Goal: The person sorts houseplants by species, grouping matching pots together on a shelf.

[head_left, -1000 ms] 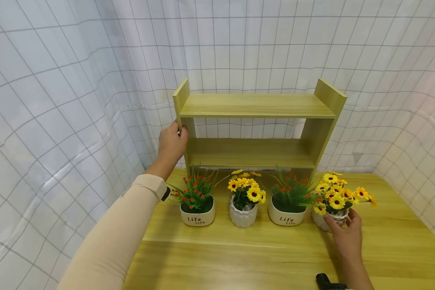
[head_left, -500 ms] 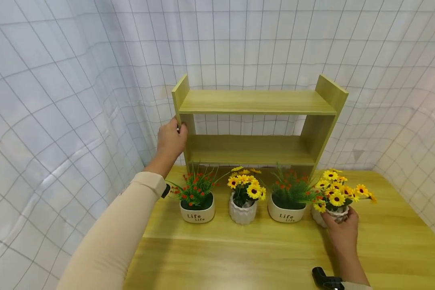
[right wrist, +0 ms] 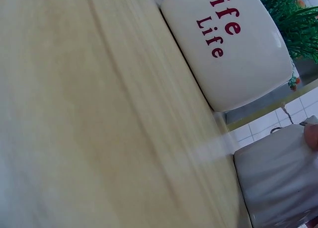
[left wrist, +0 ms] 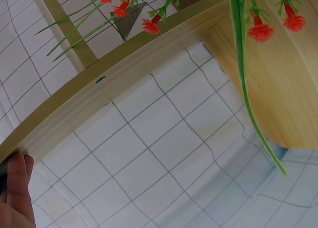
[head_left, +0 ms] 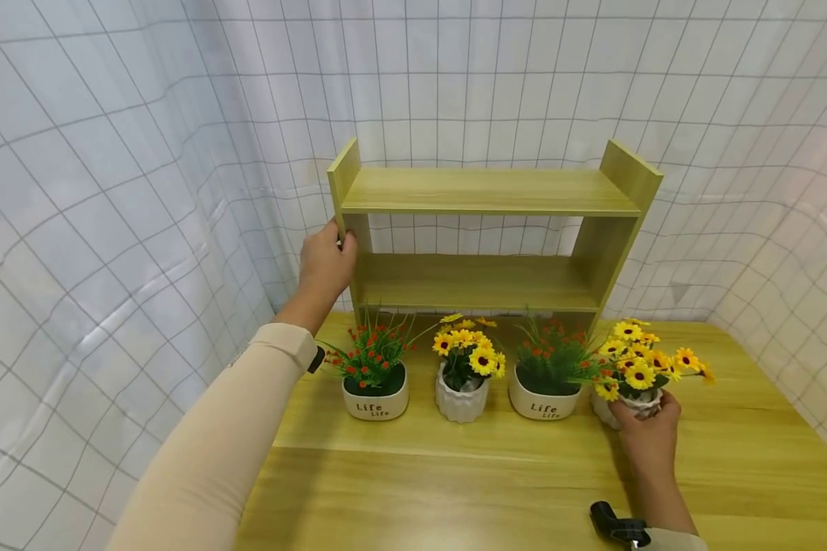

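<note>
Left hand gripping shelf, right hand holding 1 flowerpot

wooden shelf: upright, rear | yellow-flowered white pot: upright, rightmost

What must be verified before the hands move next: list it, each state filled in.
1. Left hand gripping the shelf unit: ok, at its left side.
2. Right hand holding the rightmost pot: ok.
3. That pot's base on the table: ok.
4. Yellow flowers free of the neighbouring red-flowered plant: cannot tell, they overlap in the head view.
5. Other three pots upright: ok.
</note>
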Tool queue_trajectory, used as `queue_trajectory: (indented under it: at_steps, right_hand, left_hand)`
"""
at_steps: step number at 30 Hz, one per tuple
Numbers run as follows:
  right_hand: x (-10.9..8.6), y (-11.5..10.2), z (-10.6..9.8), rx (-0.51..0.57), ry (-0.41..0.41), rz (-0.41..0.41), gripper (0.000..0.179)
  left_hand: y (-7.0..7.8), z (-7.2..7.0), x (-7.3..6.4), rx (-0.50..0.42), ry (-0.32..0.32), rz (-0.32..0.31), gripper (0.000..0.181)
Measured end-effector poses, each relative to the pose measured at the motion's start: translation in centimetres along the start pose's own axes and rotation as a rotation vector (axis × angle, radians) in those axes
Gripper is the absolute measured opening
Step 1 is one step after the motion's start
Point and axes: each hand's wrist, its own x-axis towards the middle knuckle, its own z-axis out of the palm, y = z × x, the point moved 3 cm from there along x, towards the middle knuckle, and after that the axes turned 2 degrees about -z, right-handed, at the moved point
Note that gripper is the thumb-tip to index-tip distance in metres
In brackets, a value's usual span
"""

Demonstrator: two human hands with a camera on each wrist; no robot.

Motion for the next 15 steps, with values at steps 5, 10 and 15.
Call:
queue_trajectory:
  at_steps: [5,10,15]
  right_hand:
    - [0.03,0.16,-0.03,-0.007,0.006,0.011,0.091]
    - [-0.16,0.35,-0.16,-0.027,0.021,0.026,0.091]
    - [-0.1,0.62,-0.13,0.009,0.06,0.049,0.091]
  left_hand:
    - [0.01,-0.01,-0.12,-0.005,-0.013,-0.009,0.032]
    - [-0.15,0.0,-0.32,-0.014,-0.023,-0.016,0.032]
    - [-0.01,-0.04,-0.16,-0.006,-0.019,-0.016,0.031]
